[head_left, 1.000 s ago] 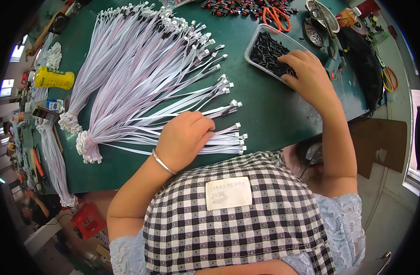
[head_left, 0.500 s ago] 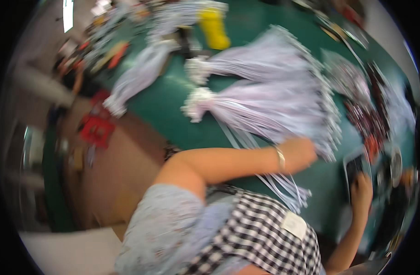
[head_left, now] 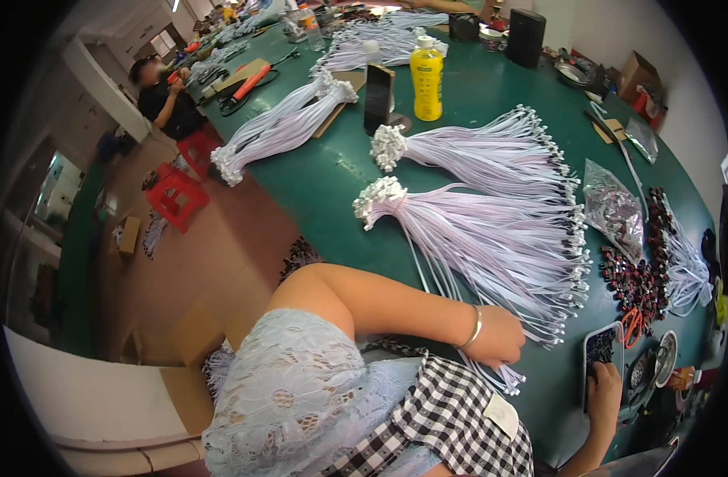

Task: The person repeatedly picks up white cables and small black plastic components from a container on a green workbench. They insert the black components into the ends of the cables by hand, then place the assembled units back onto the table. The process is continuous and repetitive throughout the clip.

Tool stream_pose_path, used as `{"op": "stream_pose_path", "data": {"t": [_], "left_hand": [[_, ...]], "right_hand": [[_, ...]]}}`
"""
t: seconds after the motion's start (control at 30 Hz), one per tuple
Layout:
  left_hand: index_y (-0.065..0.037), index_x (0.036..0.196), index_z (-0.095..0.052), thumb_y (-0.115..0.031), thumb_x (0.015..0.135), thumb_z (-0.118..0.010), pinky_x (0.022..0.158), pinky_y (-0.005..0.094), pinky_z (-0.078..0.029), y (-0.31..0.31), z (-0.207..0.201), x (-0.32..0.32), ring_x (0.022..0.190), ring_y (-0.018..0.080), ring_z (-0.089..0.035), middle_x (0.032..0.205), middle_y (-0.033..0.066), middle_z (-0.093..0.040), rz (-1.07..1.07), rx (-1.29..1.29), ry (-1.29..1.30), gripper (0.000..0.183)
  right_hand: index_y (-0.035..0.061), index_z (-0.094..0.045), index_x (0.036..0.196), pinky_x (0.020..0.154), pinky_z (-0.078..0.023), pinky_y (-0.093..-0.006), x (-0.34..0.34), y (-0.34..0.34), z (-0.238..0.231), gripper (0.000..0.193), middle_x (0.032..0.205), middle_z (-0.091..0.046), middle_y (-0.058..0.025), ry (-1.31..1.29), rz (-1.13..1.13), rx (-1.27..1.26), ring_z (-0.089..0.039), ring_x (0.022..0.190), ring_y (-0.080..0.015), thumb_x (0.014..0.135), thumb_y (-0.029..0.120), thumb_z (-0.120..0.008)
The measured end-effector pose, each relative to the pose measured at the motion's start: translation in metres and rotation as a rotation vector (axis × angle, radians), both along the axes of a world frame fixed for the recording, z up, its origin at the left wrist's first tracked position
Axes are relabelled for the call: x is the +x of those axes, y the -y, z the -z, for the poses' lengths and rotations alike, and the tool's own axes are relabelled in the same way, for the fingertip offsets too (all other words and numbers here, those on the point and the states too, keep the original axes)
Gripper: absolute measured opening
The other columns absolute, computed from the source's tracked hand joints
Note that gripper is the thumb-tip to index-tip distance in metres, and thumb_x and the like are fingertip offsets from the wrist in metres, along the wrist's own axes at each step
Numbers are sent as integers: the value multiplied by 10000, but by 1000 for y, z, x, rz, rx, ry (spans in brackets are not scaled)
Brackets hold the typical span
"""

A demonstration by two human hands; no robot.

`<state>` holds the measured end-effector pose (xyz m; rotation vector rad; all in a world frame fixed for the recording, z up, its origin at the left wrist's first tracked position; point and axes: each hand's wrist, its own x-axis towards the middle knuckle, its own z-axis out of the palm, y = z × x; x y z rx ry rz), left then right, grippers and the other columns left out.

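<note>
My left hand point(head_left: 495, 338), with a bangle at its wrist, is closed around a few white cables near their white-tipped ends, which stick out below the fingers. Just beyond it lies a bundle of white cables point(head_left: 483, 230), gathered at the white connectors and fanned out toward small dark-tipped ends. A second such bundle point(head_left: 483, 155) rests behind it. At the right, my right hand point(head_left: 605, 389) dips its fingertips into a shallow tray point(head_left: 586, 374) of small black parts point(head_left: 601, 346). Those fingers are bent together; whether a part is between them is hidden.
Orange-handled scissors point(head_left: 633, 326) and a heap of dark red parts point(head_left: 630, 278) lie beyond the tray, beside a clear bag point(head_left: 613, 207). A yellow bottle point(head_left: 427, 79) and a phone point(head_left: 378, 99) stand farther back. Another person point(head_left: 169, 99) sits by a red stool point(head_left: 176, 199).
The whole view has shifted and sharpened. My left hand has moved from the fanned bundle's edge toward the loose cable ends nearer me. My right hand stays at the tray.
</note>
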<state>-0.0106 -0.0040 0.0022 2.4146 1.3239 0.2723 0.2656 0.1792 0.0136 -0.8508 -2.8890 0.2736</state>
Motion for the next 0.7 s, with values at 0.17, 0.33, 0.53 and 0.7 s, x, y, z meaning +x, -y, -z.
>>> {"op": "stream_pose_path", "data": {"t": [0.17, 0.33, 0.53, 0.7], "left_hand": [[-86, 810, -605, -209, 747, -647, 687, 388, -485, 0, 12, -1, 843, 263, -565, 841, 70, -567, 9, 36, 29, 145], [-83, 823, -582, -133, 752, -597, 689, 381, -483, 0, 6, 2, 838, 257, -563, 839, 75, -564, -22, 24, 68, 89], [-88, 845, -557, -158, 744, -602, 601, 408, -476, -2, -2, 17, 719, 279, -597, 737, 82, -580, -137, -25, 150, 131], [-95, 829, -559, -251, 797, -609, 531, 425, -459, -2, -19, 23, 628, 296, -607, 677, 78, -604, -288, -6, 71, 166]], "right_hand": [[-2, -547, 846, 715, -419, -425, -4, 1, -1, 150, 826, -542, -163, 28, 48, -10, -536, 817, -362, 713, -23, -611], [21, -544, 799, 678, -429, -430, 3, -4, 8, 104, 786, -538, -147, -65, 90, 21, -548, 773, -351, 729, 14, -620], [6, -541, 795, 650, -418, -412, 2, -6, 1, 103, 786, -531, -160, -213, 154, -16, -538, 742, -348, 716, -48, -578], [-9, -534, 780, 627, -418, -382, -15, 30, -33, 140, 738, -510, -141, -415, 110, -78, -520, 693, -310, 682, -108, -546]]}}
